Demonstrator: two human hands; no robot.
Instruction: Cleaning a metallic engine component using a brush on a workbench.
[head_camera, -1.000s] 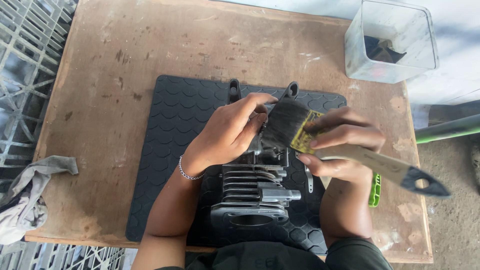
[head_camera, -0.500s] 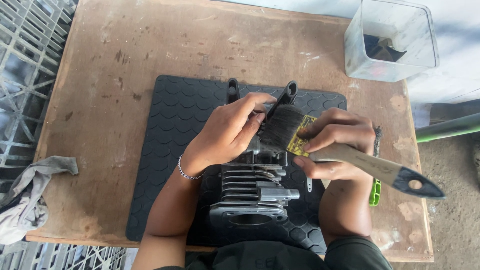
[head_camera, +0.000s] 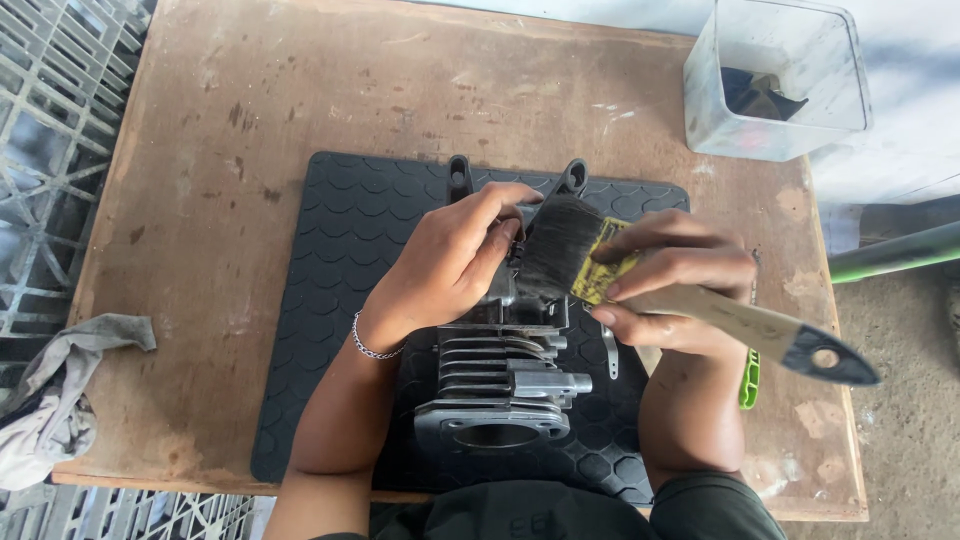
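left hand (head_camera: 450, 265): rests on top of the engine cylinder, fingers curled together over its upper end, fingertips pressed against the metal just beside the brush bristles; a thin silver bracelet (head_camera: 372, 347) sits on the wrist
right hand (head_camera: 670, 285): fingers clamped around the paintbrush at its yellow metal band, thumb underneath, the other fingers wrapped over the top
paintbrush (head_camera: 560, 255): wide, with dark bristles, a yellow band and a pale wooden handle that ends in a dark tip with a hole; the handle points out to the right past the hand, the bristles lie against the upper part of the cylinder
engine cylinder (head_camera: 500, 385): grey metal part with cooling fins, lying in the middle of the mat between the two forearms, its round bore opening facing the person, two dark lugs sticking out at the far end
mat (head_camera: 340, 250): black rubber with a scale-like pattern, flat on the table under the cylinder
table (head_camera: 250, 110): worn, stained wooden top
clear plastic tub (head_camera: 775, 85): at the far right corner of the table, well apart from the hands, something dark inside
grey rag (head_camera: 60, 400): crumpled at the left edge of the table
green tool (head_camera: 749, 375): small, partly hidden under the right forearm, just beside the mat's right edge
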